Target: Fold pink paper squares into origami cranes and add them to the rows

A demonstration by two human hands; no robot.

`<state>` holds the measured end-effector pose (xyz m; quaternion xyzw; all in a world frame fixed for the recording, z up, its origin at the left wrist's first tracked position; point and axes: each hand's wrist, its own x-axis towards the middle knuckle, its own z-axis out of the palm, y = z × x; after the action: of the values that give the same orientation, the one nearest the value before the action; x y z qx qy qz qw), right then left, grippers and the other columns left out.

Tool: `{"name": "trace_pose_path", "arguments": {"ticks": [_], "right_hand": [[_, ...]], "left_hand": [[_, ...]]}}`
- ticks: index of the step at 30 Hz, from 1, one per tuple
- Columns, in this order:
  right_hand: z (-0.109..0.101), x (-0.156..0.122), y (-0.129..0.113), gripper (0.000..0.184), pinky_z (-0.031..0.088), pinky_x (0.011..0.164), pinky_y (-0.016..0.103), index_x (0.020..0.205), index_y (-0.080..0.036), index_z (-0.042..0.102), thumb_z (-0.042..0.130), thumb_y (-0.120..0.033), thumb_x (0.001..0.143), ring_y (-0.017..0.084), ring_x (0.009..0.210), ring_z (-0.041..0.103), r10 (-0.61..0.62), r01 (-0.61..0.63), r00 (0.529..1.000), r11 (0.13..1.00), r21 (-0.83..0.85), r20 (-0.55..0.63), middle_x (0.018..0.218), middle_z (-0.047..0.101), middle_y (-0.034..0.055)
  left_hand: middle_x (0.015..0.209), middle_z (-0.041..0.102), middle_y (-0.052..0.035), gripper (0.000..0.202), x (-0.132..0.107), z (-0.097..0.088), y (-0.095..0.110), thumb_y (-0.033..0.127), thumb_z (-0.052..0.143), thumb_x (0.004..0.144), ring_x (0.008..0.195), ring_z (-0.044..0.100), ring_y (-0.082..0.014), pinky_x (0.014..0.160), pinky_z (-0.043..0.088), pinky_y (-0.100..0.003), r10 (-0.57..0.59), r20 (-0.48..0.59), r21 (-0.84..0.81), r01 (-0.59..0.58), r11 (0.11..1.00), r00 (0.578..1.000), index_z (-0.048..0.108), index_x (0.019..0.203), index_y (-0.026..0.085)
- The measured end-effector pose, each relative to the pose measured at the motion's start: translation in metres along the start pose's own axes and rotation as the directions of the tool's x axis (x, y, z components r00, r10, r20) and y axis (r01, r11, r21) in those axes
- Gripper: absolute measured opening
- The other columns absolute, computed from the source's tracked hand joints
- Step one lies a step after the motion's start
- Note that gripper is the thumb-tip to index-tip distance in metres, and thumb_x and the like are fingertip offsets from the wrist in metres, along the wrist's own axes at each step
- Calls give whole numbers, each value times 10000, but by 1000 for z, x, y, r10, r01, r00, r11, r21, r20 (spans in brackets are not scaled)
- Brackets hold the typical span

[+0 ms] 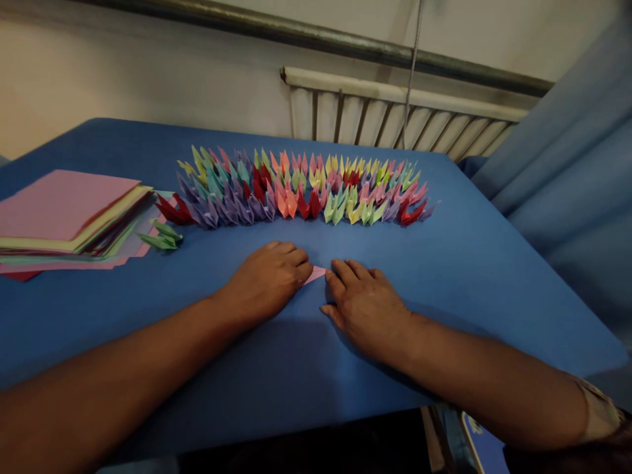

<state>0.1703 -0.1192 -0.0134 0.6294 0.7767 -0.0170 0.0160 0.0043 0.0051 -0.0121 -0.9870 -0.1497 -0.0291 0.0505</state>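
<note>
The fingers of my left hand (270, 273) are curled down over a small pink paper (315, 274), hiding most of it; with the thumb out of sight, I cannot tell whether they pinch it or only press. On my right hand (363, 303) they are relaxed and spread, palm down, the index tip just touching the pointed end of that paper and the thumb lying apart from it. I read this as steadying the narrow piece from both ends, flat against the blue surface (494, 289), which gives firm backing.

Beyond the hands stand packed rows of folded paper figures (286, 201), points upward, probably set close so they take little room and leave the near part free for handling. A green folded figure (160, 238) sits outside the rows, near the stack of coloured sheets (69, 204). That stack, pink on top, rests to my left, I suppose within reach yet out of the forearms' way. Past the far edge I see a radiator (365, 85) and, at right, a blue curtain (582, 164).
</note>
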Motion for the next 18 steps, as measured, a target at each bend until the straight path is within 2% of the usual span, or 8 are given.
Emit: {"name": "trace_pose_path", "arguments": {"ticks": [9,14,18], "right_hand": [[-3,0,-1,562,419,1013,512,1389,-32,470,485,-393,959,352,1308,438,44,-44,999,998,44,-17,1453,466,227],[2,4,-4,694,351,1064,531,1511,-118,314,466,-504,955,364,1380,357,63,-60,998,995,76,-32,1533,366,201],[3,7,-5,670,291,1088,567,1506,-142,338,401,-536,968,384,1418,296,50,-49,999,995,86,1,1568,303,192]], "left_hand": [[805,623,-53,213,0,-2,2,205,509,959,747,514,-204,687,348,-343,7,-11,-4,-7,1000,1000,651,806,168],[832,638,-50,199,-1,-2,4,241,510,967,774,538,-208,705,363,-346,12,1,10,-12,1000,1000,679,885,177],[839,645,-54,214,-1,-2,4,238,496,975,778,543,-204,711,365,-344,17,-6,8,-17,1000,1000,691,915,174]]}}
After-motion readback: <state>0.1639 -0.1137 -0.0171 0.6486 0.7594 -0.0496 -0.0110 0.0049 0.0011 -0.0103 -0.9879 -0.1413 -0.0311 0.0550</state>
